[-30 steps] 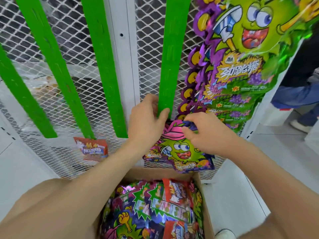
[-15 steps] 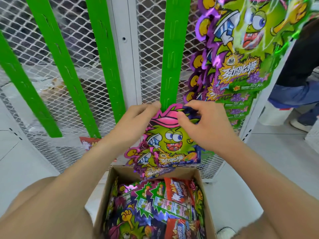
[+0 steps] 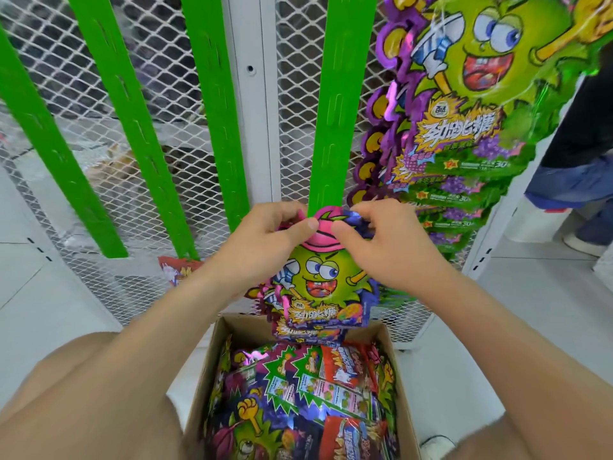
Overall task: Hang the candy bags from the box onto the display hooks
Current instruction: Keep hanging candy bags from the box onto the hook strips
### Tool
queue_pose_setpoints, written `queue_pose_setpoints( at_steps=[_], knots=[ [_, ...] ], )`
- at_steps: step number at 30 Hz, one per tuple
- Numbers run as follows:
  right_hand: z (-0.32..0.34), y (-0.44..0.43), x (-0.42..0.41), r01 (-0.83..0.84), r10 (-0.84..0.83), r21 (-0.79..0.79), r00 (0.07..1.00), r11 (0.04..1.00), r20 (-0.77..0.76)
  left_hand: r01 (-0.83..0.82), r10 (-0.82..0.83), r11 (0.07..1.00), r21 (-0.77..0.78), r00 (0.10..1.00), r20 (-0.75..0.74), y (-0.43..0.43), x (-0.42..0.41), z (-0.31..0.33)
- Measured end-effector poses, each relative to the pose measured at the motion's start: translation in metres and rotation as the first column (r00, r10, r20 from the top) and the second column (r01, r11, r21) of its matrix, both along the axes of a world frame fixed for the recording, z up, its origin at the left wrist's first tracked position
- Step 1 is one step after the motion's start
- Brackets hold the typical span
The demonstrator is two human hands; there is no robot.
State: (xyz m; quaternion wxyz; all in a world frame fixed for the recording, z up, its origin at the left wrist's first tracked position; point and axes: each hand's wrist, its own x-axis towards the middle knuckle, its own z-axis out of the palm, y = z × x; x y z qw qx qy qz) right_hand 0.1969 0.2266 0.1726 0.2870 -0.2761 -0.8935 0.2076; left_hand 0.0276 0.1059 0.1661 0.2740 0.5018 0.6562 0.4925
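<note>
Hanging from two fingertip grips, a candy bag (image 3: 318,287) is held upright just above the open box (image 3: 212,360), with its pink top edge at the lower end of a green strip (image 3: 335,127). The top left corner is pinched between thumb and fingers of the left hand (image 3: 265,234), and the top right corner is pinched the same way by the right hand (image 3: 391,240). At least one more bag shows behind the front one, so a small bunch may be gripped. More bags (image 3: 298,393) are packed in the box, and a column of hung bags (image 3: 464,144) is seen to the right, against the mesh panel (image 3: 298,94).

The hook meant for this bag cannot be made out behind the fingers. The hanging hole could therefore be missed, and the bag would likely drop into the box or onto the floor once released. If several bags are held together, a rear one could slip free unnoticed. The foil top could be torn if forced on at an angle.
</note>
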Motion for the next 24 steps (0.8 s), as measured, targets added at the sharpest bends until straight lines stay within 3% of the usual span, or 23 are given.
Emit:
queue_pose_setpoints(
  at_steps=[5,11,16,19,24],
  knots=[
    [-0.001,-0.002,0.001,-0.033,0.034,-0.023,0.997,0.999,0.071,0.034,-0.034,0.999,-0.008,0.997,-0.062,-0.001,-0.002,-0.003],
    [-0.005,-0.011,0.004,0.033,-0.032,0.057,0.999,0.998,-0.007,0.044,-0.029,0.996,0.072,0.979,-0.199,-0.003,0.0,-0.005],
    [-0.003,-0.023,0.004,0.098,-0.09,0.071,0.99,0.993,-0.108,0.051,-0.038,0.992,0.114,0.993,-0.109,-0.007,0.004,0.001],
    [-0.002,-0.025,0.001,0.081,-0.079,0.012,0.991,0.997,-0.106,0.059,-0.052,0.995,0.082,0.995,-0.084,-0.01,0.002,0.004],
    [-0.002,-0.027,-0.003,-0.005,-0.02,-0.147,0.986,0.989,-0.164,0.051,-0.053,0.998,0.026,0.995,0.079,-0.011,0.001,0.006]
  ],
)
